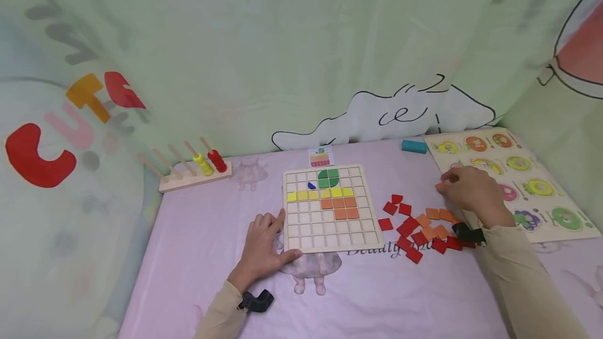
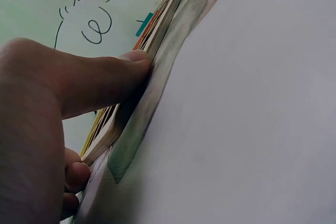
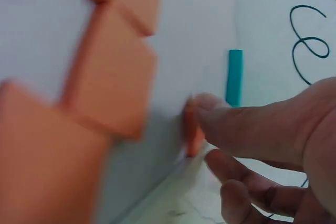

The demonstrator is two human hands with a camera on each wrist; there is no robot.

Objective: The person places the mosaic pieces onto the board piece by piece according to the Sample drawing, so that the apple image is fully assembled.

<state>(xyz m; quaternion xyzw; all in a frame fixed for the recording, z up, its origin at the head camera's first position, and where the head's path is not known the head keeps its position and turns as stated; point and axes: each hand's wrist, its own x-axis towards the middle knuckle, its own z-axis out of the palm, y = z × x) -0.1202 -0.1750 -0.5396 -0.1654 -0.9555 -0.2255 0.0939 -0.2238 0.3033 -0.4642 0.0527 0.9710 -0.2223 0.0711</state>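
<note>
A wooden grid board (image 1: 306, 229) lies on the cloth, with yellow, orange, green and blue pieces in its upper and middle cells. My left hand (image 1: 261, 242) holds the board's near left corner, thumb along the near edge and fingers at the left side; the left wrist view shows the thumb (image 2: 113, 77) against the rim. On the right, my right hand (image 1: 471, 192) pinches an orange tile (image 3: 191, 129) by its edge, just above or on the cloth. Loose red tiles (image 1: 414, 255) and orange tiles (image 1: 432, 214) lie between the board and my right forearm.
Behind the board lies a small pattern card (image 1: 321, 156). A bead stacker (image 1: 195, 179) with yellow and red beads stands at the back left. A teal block (image 1: 414, 146) sits at the back, beside a fruit-and-vegetable puzzle board (image 1: 565, 198) partly under my right arm.
</note>
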